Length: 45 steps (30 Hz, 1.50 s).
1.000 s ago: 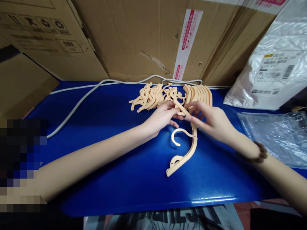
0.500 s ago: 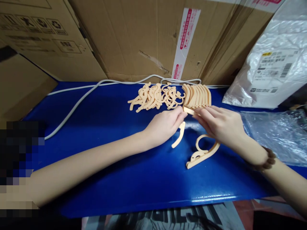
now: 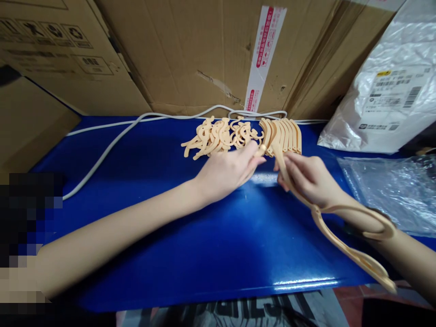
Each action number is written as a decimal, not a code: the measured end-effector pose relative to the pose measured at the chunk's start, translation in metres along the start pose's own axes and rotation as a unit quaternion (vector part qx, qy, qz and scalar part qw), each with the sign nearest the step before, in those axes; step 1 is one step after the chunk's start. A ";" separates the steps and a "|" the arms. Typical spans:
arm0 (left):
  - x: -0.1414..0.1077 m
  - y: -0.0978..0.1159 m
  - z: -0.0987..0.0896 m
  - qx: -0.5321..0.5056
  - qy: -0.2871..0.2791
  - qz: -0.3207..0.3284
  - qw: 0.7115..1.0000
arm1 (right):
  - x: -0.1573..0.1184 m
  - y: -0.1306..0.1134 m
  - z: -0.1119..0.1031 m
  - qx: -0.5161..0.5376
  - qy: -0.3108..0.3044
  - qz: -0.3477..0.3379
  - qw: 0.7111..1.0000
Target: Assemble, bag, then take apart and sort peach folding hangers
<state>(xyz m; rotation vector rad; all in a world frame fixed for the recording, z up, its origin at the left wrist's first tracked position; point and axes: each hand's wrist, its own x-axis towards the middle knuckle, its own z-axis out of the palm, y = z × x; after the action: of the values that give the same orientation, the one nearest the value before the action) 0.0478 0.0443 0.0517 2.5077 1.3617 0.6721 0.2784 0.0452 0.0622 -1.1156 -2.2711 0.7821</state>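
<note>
My right hand (image 3: 311, 177) is closed on one arm of a peach-coloured folding hanger (image 3: 344, 245). The hanger is opened out, its curved hook lying across my right wrist and its other arm slanting down toward the table's front edge. To the left, my left hand (image 3: 226, 172) has its fingers pinched round a small peach hanger part (image 3: 262, 148); only its end shows and the rest is hidden by the fingers. Just beyond both hands lie a row of curved hanger arms (image 3: 288, 136) and a loose heap of hanger pieces (image 3: 214, 136).
The blue table (image 3: 153, 254) backs onto a large cardboard box (image 3: 190, 59), with a white cable (image 3: 112, 145) running along it. A white plastic parcel bag (image 3: 371, 113) and a clear plastic bag (image 3: 384, 190) lie at the right. Another carton (image 3: 75, 86) stands at the left.
The hands have moved apart. My right hand has turned, and the hanger that hung below it has swung right and opened out. The part hanging below my left hand is now mostly hidden.
</note>
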 end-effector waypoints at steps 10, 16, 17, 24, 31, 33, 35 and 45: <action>0.054 -0.100 -0.033 0.018 0.033 -0.183 0.982 | 0.042 0.004 -0.018 0.241 0.087 0.044 0.966; 0.040 -0.065 -0.019 -0.005 0.137 -0.154 0.978 | 0.041 0.003 -0.017 0.296 0.164 0.108 0.935; 0.035 -0.050 -0.015 -0.067 0.124 -0.118 0.983 | 0.039 0.003 -0.018 0.306 0.184 0.114 0.927; 0.020 0.014 -0.008 -0.548 -0.160 -0.160 0.805 | 0.034 0.006 -0.034 0.186 0.391 0.058 0.900; 0.039 -0.002 -0.018 -0.642 -0.052 -0.180 0.743 | 0.027 0.016 -0.044 -0.146 0.275 -0.046 0.949; 0.039 -0.003 -0.017 -0.645 -0.092 -0.177 0.738 | 0.027 0.013 -0.038 -0.304 0.232 -0.042 0.923; 0.037 -0.002 -0.014 -0.645 -0.148 -0.168 0.730 | 0.027 0.010 -0.031 -0.433 0.184 -0.036 0.882; 0.032 -0.008 0.007 -0.307 -0.013 -0.029 0.951 | 0.043 0.021 -0.034 -0.253 0.033 0.166 0.953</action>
<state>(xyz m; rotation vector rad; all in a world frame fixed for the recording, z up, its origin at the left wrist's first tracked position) 0.0605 0.0758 0.0517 1.9627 1.0062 0.8818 0.2886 0.1003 0.0795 -1.7582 -2.3185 0.2629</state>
